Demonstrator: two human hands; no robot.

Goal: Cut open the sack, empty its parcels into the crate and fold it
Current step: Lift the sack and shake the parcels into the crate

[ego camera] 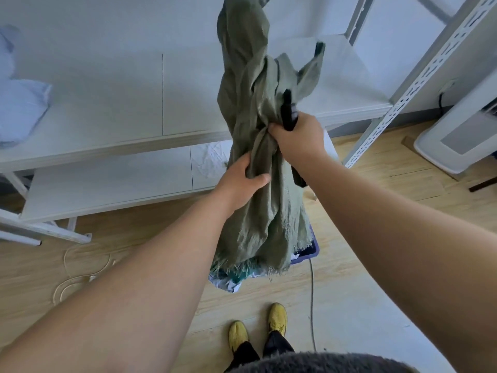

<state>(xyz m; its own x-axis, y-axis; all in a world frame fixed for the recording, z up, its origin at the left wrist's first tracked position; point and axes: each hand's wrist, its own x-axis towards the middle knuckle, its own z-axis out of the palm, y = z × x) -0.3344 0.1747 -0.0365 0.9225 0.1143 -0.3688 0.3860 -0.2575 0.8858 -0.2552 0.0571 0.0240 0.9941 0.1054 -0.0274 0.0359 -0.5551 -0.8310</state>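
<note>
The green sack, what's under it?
Under the crumpled green woven sack sits a blue plastic crate holding white parcels. The sack covers most of the crate.

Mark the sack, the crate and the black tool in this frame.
sack (265, 211): head view, on its crumpled cloth below both hands.
crate (309, 251): head view, on its blue rim showing beside the sack's frayed edge.
black tool (287, 111): head view, on the part above the right hand.

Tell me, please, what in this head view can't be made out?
- Crate: only a blue corner shows; the hanging sack covers the rest.
- Parcels: a few bits show under the sack's frayed edge; their number is hidden.
- Black tool in the right hand: no blade visible.
- Sack's top: cut off by the upper edge.
</note>
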